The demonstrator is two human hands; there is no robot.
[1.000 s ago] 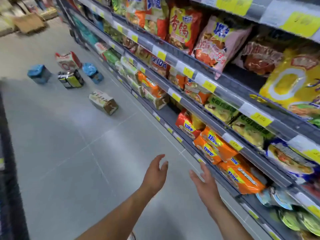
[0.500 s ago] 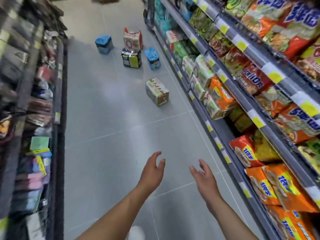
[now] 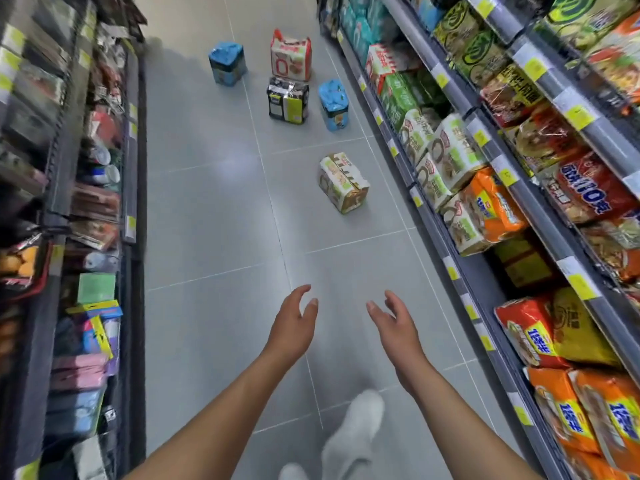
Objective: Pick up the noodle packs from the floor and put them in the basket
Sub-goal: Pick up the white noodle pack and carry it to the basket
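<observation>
Several noodle packs lie on the grey tiled aisle floor ahead. Nearest is a green-and-white multipack (image 3: 343, 181) lying on its side. Farther on stand a black-and-green pack (image 3: 287, 100), a blue pack (image 3: 333, 105), a red-and-white pack (image 3: 291, 55) and another blue pack (image 3: 227, 63). My left hand (image 3: 292, 323) and my right hand (image 3: 393, 323) are held out low in front of me, both empty with fingers apart, well short of the nearest pack. No basket is in view.
Shelves of noodle packs (image 3: 485, 202) line the right side of the aisle. A dark shelf unit (image 3: 93, 220) with mixed goods lines the left. A white shoe (image 3: 349, 441) shows on the floor (image 3: 207, 237) below my arms.
The view has swung from the right-hand shelves to straight down the aisle and moved closer to the packs. Both hands stay open and empty. A white shoe has come into view.
</observation>
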